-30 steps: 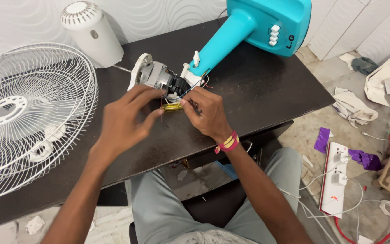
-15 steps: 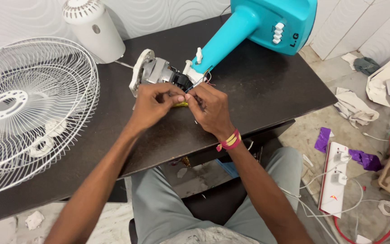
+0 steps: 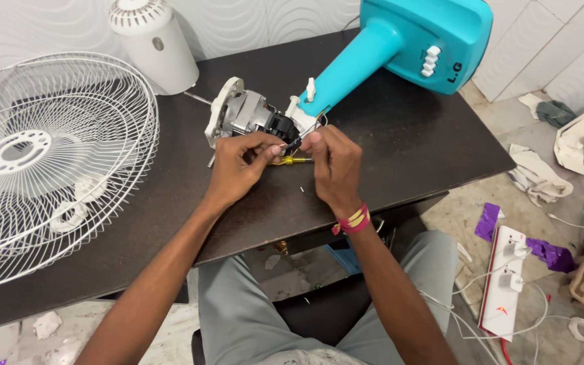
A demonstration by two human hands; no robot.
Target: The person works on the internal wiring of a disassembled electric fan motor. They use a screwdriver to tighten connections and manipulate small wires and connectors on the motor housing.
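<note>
Both hands point(image 3: 285, 159) stay pinched on the motor's wires point(image 3: 292, 145), fan grille point(image 3: 42, 162) and white cover point(image 3: 153, 40) alongside.

Fan motor point(image 3: 248, 113) on table point(image 3: 407, 149), grille point(image 3: 42, 162) left

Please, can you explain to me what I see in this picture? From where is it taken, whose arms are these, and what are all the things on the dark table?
The picture comes from a camera worn on a person's head, looking down, so both arms are that person's own. The person sits at a dark table. On it lies a dismantled fan: the turquoise stand on its side, with the bare metal motor at its end. The white wire guard lies at the left, and a white plastic motor cover stands behind it. The left hand and right hand meet just beside the motor, pinching thin wires and a small yellow piece. Beside the table, on the floor, lie a white power strip and cloths.
</note>
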